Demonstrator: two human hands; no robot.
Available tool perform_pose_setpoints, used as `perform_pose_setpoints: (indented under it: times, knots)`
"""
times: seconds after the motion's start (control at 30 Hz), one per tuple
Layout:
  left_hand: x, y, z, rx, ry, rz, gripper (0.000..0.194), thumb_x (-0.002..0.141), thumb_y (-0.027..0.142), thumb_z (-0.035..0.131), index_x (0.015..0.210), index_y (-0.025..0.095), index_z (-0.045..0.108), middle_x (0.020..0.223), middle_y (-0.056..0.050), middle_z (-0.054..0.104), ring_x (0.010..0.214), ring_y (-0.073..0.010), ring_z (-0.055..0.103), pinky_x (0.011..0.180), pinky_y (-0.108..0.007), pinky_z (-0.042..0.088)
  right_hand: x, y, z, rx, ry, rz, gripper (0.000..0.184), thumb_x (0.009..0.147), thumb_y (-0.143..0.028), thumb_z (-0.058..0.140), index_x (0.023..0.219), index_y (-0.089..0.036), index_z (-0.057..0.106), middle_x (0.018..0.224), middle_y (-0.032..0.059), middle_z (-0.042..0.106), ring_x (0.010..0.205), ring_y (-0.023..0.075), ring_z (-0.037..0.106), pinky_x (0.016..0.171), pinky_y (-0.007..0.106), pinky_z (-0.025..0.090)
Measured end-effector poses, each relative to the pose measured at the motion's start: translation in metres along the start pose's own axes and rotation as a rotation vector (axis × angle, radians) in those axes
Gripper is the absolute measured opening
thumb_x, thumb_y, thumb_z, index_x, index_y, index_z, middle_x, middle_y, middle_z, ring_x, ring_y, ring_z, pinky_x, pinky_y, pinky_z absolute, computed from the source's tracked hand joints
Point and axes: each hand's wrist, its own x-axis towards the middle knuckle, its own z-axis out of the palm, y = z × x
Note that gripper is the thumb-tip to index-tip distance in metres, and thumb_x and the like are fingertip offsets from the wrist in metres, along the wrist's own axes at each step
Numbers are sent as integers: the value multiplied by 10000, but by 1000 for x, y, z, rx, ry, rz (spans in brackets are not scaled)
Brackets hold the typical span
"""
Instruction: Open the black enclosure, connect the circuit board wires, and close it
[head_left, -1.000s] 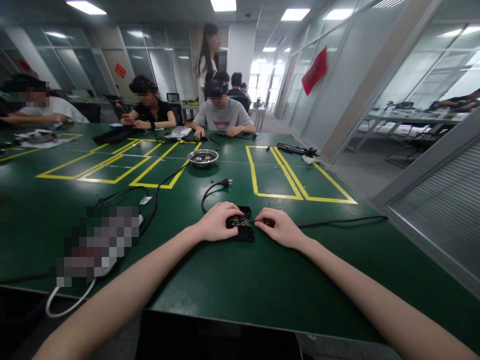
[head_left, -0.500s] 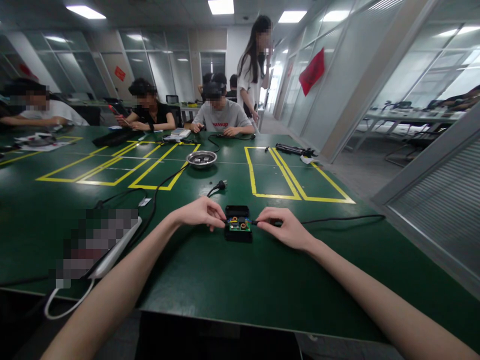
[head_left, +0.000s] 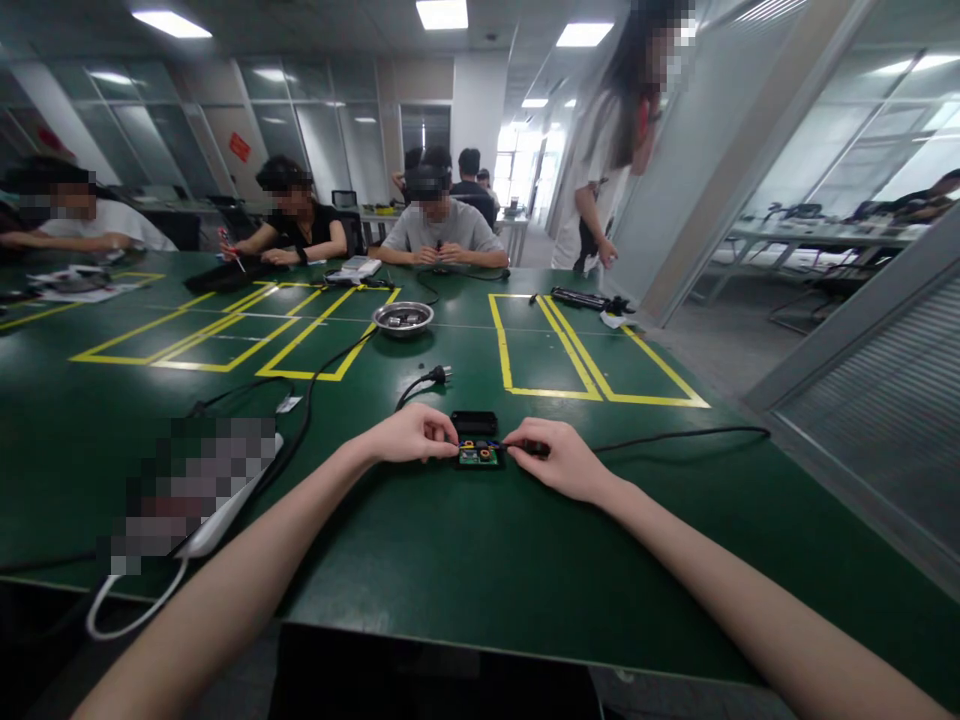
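Note:
On the green table in front of me, a small open black case [head_left: 475,423] holds a green circuit board [head_left: 471,460] with copper-coloured coils. My left hand [head_left: 414,434] is closed in a pinch at the board's left end, where thin blue and yellow wires show. A plug [head_left: 436,376] lies beyond that hand, its cord running behind it. On the other side, my right hand [head_left: 555,457] pinches the black cable [head_left: 660,438] close to the case's right end. That cable stretches away to the right. The fingertips partly hide both wire ends.
A metal bowl [head_left: 403,319] with small metal parts stands farther back. At left lies a white-edged device [head_left: 247,490], mostly blurred out, among cables. Yellow tape [head_left: 555,391] marks rectangles on the table. Several people sit across from me, and one person stands at right.
My left hand has shifted right and my right hand slightly left, both closer to the board. The board sits nearer the case's front. The plug moved slightly left; the standing person moved right.

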Motion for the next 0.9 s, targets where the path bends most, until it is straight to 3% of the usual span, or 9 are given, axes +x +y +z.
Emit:
perform_pose_setpoints:
  times: [0.2, 0.37, 0.5, 0.77, 0.9]
  knots:
    - [1, -3, 2, 84, 79, 102, 207, 774, 343, 773, 748, 144, 723, 729, -6, 682, 657, -113, 574, 624, -211, 429, -1, 3, 2, -50, -15, -69, 144, 929, -176, 602, 933, -192, 745, 809, 39, 684, 674, 151, 631, 626, 257, 483]
    - [2, -4, 3, 115, 71, 100, 239, 789, 365, 749, 702, 151, 688, 740, 4, 664, 680, -121, 558, 644, -220, 418, -1, 3, -2, -209, -85, -204, 204, 981, -198, 537, 946, -198, 737, 895, 75, 701, 769, 180, 667, 688, 278, 501]
    - [1, -1, 3, 119, 64, 110, 254, 809, 380, 712, 700, 151, 695, 708, -3, 657, 660, -125, 542, 631, -224, 407, 0, 2, -4, -317, -138, -230, 260, 1006, -223, 480, 985, -207, 739, 907, 95, 703, 795, 208, 663, 677, 301, 494]
    - [3, -4, 4, 67, 121, 104, 227, 746, 340, 771, 672, 144, 684, 706, -16, 673, 665, -128, 573, 657, -233, 446, 0, 1, 1, -179, -108, -208, 187, 965, -220, 540, 911, -215, 720, 893, 96, 707, 820, 223, 638, 740, 333, 493]
    - [7, -7, 1, 78, 245, 74, 241, 799, 384, 722, 794, 144, 738, 734, -19, 697, 681, -147, 588, 662, -250, 460, 6, 6, 9, -16, 56, 11, 204, 956, -264, 577, 821, -203, 717, 836, 65, 686, 758, 203, 630, 718, 335, 498]
